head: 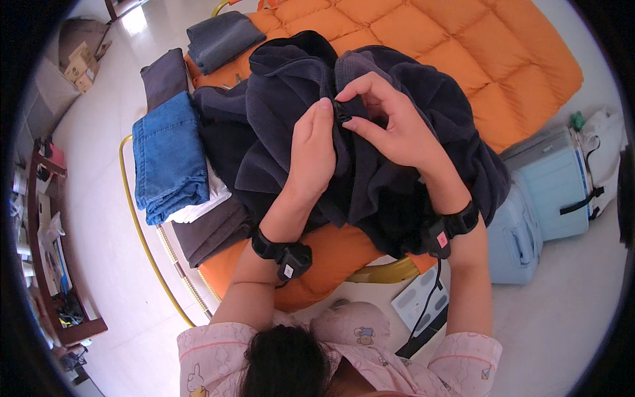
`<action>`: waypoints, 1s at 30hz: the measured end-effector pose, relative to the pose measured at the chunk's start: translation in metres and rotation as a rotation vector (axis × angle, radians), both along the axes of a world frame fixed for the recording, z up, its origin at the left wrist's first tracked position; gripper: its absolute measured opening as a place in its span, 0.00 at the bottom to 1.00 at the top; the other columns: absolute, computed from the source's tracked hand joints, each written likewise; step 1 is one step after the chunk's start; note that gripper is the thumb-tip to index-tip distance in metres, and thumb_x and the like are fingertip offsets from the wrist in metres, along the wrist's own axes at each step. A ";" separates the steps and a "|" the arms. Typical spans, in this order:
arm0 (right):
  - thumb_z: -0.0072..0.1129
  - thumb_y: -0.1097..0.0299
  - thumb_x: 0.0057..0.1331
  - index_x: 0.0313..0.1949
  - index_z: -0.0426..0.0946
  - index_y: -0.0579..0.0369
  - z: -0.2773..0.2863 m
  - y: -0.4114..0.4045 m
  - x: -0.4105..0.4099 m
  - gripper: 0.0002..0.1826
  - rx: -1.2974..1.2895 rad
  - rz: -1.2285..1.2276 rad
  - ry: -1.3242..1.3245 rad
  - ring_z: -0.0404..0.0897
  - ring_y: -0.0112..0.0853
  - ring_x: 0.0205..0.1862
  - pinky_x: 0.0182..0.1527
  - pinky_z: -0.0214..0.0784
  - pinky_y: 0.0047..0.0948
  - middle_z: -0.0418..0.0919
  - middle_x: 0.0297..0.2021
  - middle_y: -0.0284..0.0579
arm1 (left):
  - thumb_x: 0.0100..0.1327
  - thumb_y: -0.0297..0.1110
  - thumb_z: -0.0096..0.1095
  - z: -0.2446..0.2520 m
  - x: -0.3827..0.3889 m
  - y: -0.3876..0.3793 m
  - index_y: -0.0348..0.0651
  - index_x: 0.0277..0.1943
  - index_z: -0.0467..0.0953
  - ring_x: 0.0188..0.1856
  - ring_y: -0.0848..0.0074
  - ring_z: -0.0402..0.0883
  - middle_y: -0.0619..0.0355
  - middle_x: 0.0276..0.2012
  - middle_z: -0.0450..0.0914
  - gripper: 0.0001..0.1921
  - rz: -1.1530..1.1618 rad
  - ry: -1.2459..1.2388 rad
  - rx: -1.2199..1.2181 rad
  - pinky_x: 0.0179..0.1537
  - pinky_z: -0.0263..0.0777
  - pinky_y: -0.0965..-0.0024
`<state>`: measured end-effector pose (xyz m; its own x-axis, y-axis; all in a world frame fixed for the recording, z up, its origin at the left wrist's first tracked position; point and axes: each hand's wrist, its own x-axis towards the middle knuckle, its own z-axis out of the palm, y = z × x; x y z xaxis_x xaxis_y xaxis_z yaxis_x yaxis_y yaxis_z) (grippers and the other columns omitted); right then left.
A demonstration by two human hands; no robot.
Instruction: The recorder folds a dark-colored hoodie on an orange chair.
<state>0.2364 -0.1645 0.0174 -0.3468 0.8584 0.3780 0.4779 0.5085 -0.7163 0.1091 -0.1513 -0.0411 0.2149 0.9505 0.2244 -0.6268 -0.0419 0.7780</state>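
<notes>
A dark fleece jacket (287, 99) lies bunched over an orange quilted cushion (421, 30). My left hand (313, 144) grips the jacket's front edge, its thumb and fingers pointing away from me. Just to the right, my right hand (397, 119) has its thumb and forefinger at the two ends of a small black fastening (341, 111), which looks like part of a zipper. The fastening sits at the jacket's opening between both hands. Fabric folds and my left fingers hide part of that edge.
Folded blue jeans (168, 159), dark folded garments (166, 79) and a grey folded cloth (223, 39) lie along the left side. A gold metal frame (130, 183) curves beside them. Light-blue cases (550, 188) stand right; a white scale (421, 297) lies on the floor.
</notes>
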 end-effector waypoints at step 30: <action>0.57 0.77 0.56 0.34 0.70 0.56 0.026 -0.008 0.018 0.07 -0.134 0.056 0.032 0.61 0.14 0.24 0.28 0.54 0.14 0.63 0.23 0.27 | 0.57 0.23 0.45 0.009 -0.007 -0.004 0.32 0.47 0.68 0.40 0.84 0.70 0.62 0.39 0.73 0.14 -0.269 0.100 0.140 0.43 0.64 0.81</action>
